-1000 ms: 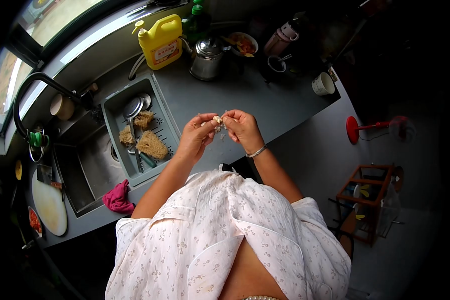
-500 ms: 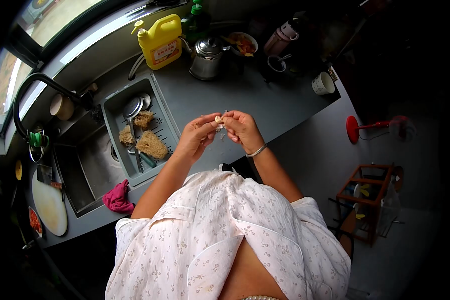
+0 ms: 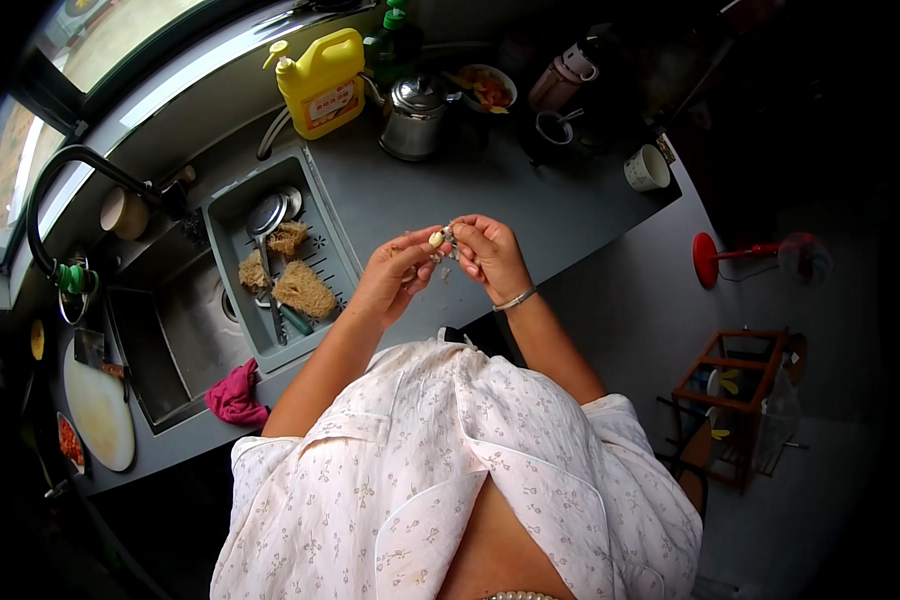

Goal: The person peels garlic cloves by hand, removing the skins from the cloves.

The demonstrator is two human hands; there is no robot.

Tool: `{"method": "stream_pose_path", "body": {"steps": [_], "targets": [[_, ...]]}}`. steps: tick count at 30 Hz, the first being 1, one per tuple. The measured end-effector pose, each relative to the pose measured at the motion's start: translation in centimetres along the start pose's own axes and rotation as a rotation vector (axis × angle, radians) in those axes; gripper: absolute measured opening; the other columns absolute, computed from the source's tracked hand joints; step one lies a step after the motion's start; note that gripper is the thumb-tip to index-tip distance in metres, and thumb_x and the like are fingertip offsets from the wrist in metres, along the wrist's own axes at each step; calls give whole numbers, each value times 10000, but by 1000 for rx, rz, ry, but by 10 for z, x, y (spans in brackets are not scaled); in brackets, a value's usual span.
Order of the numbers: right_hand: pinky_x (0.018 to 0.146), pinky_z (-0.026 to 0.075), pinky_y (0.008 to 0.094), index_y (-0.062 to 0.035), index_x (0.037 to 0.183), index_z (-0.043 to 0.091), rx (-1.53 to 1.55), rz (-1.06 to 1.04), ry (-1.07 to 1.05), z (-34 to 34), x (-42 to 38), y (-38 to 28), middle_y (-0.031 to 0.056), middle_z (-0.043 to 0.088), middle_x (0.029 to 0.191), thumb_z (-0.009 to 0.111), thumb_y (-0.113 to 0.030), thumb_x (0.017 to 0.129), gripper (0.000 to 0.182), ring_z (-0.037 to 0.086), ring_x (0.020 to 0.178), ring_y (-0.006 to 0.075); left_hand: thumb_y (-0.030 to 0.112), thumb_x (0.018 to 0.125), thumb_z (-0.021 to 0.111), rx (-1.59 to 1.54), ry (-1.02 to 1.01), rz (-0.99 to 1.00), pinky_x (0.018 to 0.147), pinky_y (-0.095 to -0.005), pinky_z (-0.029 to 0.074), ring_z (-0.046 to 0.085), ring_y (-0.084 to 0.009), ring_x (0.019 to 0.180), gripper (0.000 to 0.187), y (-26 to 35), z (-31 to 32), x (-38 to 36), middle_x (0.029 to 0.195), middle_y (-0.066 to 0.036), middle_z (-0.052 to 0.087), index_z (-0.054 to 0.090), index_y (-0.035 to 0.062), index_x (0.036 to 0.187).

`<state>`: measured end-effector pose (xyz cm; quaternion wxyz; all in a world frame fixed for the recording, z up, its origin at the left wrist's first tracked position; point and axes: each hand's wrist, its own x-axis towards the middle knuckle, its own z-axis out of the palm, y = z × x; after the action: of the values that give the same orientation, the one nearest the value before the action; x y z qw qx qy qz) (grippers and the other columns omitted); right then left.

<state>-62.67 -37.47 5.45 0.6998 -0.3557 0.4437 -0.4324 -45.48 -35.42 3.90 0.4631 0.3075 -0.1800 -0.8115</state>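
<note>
Kitchen on my feed: grey table (image 3: 390, 195) along a window, darker toward the right.

Both hands are over the table near its front edge, close together. Left hand (image 3: 395, 275) has a small pale clove-like piece (image 3: 436, 239) held between thumb and fingertips. That piece sits in the gap between the hands, off the table surface. Right hand (image 3: 488, 262) is narrow, thumb and finger pinched on papery scraps (image 3: 450, 240), just beside the piece. Scraps are too small for me to count. More pale flakes (image 3: 445, 272) show just below the fingertips. Bracelet (image 3: 515, 299) on the right wrist.

Left of the hands I have a grey drain tray (image 3: 236, 240) with a ladle (image 3: 267, 215) and loofah pads (image 3: 305, 290) in it. Tray stands beside the sink (image 3: 185, 325); pink cloth (image 3: 236, 396) lies at the sink's near corner. Past the sink: round cutting board (image 3: 100, 420), cleaver (image 3: 90, 348) on its upper edge.

Back of the table, left to right: yellow pump jug (image 3: 323, 85), steel kettle (image 3: 413, 130) near it, bowl (image 3: 511, 93) of orange-red food. Pale cup (image 3: 647, 168) stands near the table's right end, well apart from the hands. Red fan (image 3: 705, 262) beyond that.
</note>
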Motion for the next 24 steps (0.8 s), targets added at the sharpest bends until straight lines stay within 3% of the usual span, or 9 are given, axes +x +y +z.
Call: {"method": "stream_pose_path", "body": {"steps": [5,10,14,19,22,24], "targets": [[359,304,149,1,938,582,-22,1,-32,2,-1,0,-17,508,624,595,-153,915,156,419,425,31,114,927,580,14,22,-10,443,-150,351,477,-39,582,253,-4,-5,2,939,-81,656,571,-35,1132],[364,311,149,1,946,584,52,28,-69,1,-1,-4,-18,499,628,589,-161,917,165,420,428,34,237,963,548,10,-21,-34,424,-151,337,435,-32,551,236,-8,-13,6,801,-21,590,570,3,974],[366,309,154,0,950,588,142,28,-80,-1,-1,-5,-16,490,628,586,-163,916,166,421,428,39,306,968,537,-50,-7,-79,406,-149,315,410,-22,541,297,-8,-13,5,758,3,545,560,10,957],[376,298,154,-5,938,593,142,0,-46,-3,-3,-6,-27,483,610,590,-172,915,169,412,438,38,324,961,547,-264,146,-131,393,-137,291,410,-18,559,299,-8,-12,8,875,-28,596,560,28,999],[381,301,167,-12,915,618,-79,-67,13,-7,-1,-2,-32,503,603,605,-198,911,186,431,439,40,312,959,553,-315,152,-138,393,-138,292,414,-23,567,278,-13,-22,12,923,-42,608,562,40,1016],[430,387,213,-21,875,641,-643,-170,173,-5,2,2,0,589,640,643,-228,888,207,525,489,79,307,958,555,-341,140,-133,395,-139,293,414,-26,567,273,-17,-28,15,925,-45,610,562,40,1014]]}}
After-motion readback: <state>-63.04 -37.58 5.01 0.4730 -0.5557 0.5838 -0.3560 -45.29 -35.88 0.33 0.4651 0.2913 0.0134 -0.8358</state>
